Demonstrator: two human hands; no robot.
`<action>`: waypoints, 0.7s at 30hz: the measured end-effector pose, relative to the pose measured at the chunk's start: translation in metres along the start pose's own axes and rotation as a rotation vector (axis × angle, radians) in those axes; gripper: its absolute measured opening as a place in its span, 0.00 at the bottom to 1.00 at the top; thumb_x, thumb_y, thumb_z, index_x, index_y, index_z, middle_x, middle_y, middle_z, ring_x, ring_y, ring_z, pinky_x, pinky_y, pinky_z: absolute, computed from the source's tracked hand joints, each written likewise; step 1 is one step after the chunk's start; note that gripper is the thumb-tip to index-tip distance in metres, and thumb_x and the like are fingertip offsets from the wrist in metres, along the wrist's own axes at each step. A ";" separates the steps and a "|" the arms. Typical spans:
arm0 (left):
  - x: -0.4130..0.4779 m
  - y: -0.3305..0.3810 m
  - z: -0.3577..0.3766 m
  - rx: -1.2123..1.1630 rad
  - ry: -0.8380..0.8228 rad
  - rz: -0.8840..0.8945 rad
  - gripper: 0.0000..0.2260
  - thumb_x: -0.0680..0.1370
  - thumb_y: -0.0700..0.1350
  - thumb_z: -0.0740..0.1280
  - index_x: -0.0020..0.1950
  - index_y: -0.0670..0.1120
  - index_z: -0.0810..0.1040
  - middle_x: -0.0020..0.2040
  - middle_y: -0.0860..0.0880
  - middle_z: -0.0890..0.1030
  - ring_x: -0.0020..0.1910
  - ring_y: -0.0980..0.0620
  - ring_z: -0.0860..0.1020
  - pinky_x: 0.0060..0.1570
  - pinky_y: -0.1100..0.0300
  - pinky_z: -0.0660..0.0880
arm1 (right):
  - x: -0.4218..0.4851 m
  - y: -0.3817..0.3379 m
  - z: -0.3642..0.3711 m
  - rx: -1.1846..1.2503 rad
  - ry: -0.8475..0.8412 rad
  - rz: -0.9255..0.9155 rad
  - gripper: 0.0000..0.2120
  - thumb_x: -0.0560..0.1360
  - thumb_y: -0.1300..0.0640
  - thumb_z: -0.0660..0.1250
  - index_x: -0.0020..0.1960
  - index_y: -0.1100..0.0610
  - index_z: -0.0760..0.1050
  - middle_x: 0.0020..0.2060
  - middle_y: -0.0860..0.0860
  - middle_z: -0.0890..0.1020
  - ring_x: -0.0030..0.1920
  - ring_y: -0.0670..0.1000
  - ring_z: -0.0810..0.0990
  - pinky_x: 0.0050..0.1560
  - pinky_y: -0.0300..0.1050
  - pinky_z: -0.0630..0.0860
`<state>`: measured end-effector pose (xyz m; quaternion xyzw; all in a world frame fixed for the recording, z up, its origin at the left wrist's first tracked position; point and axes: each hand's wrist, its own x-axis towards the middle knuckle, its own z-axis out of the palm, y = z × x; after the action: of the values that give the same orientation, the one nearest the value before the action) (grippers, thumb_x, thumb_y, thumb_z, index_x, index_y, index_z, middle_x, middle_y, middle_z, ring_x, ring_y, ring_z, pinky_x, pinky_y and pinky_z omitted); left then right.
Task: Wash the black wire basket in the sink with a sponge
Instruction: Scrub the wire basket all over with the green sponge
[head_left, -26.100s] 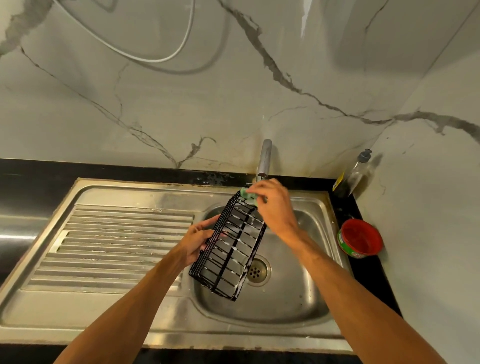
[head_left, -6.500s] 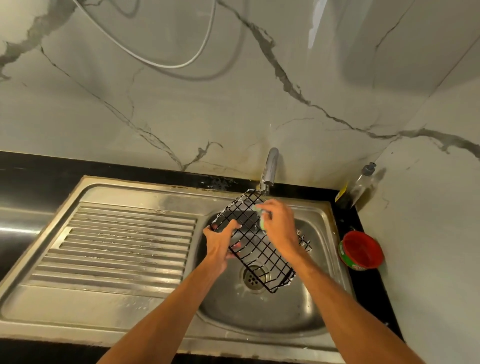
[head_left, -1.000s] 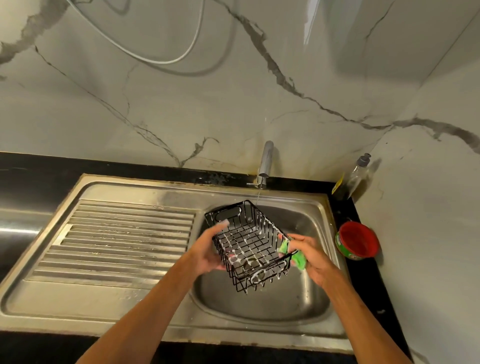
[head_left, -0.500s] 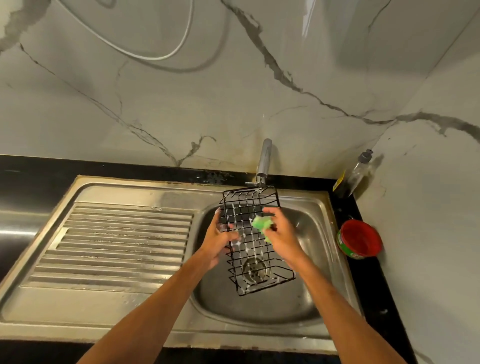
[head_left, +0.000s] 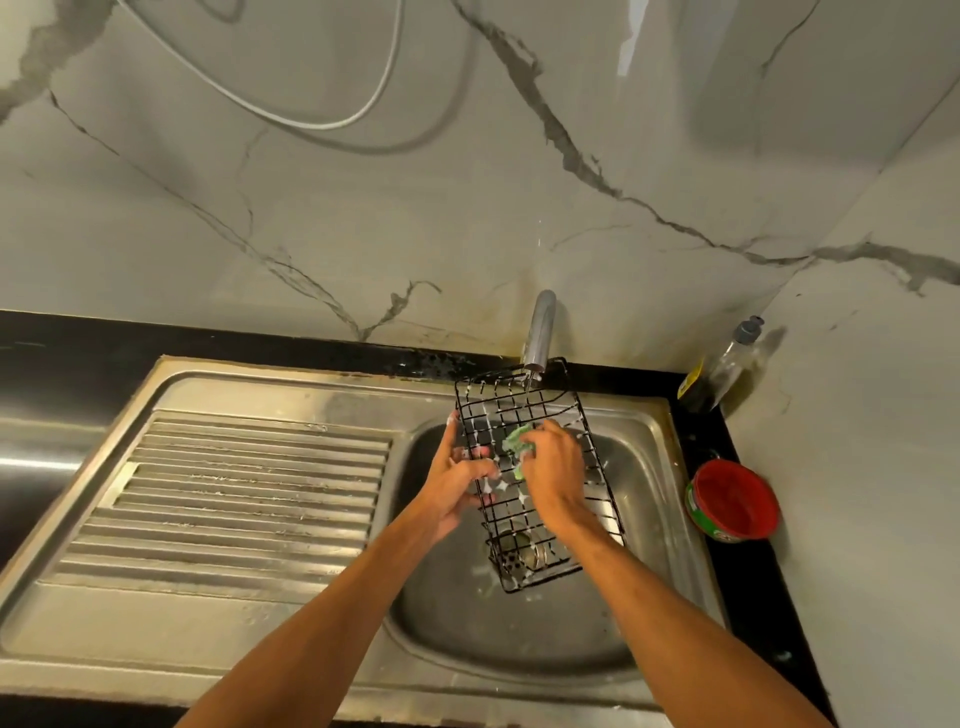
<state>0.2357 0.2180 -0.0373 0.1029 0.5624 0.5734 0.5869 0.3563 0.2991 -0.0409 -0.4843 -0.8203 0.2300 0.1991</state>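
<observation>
While left fingers (head_left: 483, 470) curl round the basket (head_left: 506, 512), right fingers (head_left: 540, 442) pinch the sponge (head_left: 515, 440).

Black counter (head_left: 753, 597) (steel sink (head_left: 260, 623) inset) bears red tub (head_left: 732, 501) and, seemingly, a bottle (head_left: 727, 371).

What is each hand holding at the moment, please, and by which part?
The left hand grips the black wire basket by its left long edge; the right hand pinches the green sponge, pressed against the mesh.
</observation>
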 end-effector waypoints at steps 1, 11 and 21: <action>0.001 -0.001 0.002 0.019 -0.008 0.004 0.51 0.73 0.25 0.68 0.83 0.61 0.47 0.50 0.43 0.81 0.51 0.42 0.79 0.58 0.37 0.75 | 0.001 -0.007 0.003 0.035 -0.011 -0.029 0.11 0.77 0.65 0.67 0.57 0.56 0.81 0.53 0.47 0.79 0.44 0.42 0.75 0.39 0.29 0.74; 0.009 -0.007 0.004 0.082 -0.055 -0.009 0.51 0.71 0.24 0.68 0.82 0.63 0.52 0.67 0.36 0.74 0.52 0.39 0.78 0.58 0.38 0.75 | 0.028 -0.018 0.014 0.107 -0.004 -0.134 0.09 0.78 0.63 0.67 0.56 0.59 0.82 0.54 0.50 0.79 0.49 0.44 0.76 0.44 0.27 0.74; 0.006 -0.018 -0.009 0.095 -0.065 -0.035 0.50 0.72 0.24 0.67 0.81 0.63 0.53 0.64 0.39 0.77 0.43 0.47 0.81 0.43 0.46 0.80 | 0.027 -0.021 0.038 0.223 -0.084 -0.094 0.11 0.75 0.65 0.70 0.57 0.57 0.82 0.55 0.48 0.79 0.53 0.44 0.78 0.48 0.29 0.75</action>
<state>0.2368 0.2128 -0.0573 0.1393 0.5712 0.5320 0.6094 0.3083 0.3072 -0.0572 -0.4101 -0.8190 0.3305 0.2277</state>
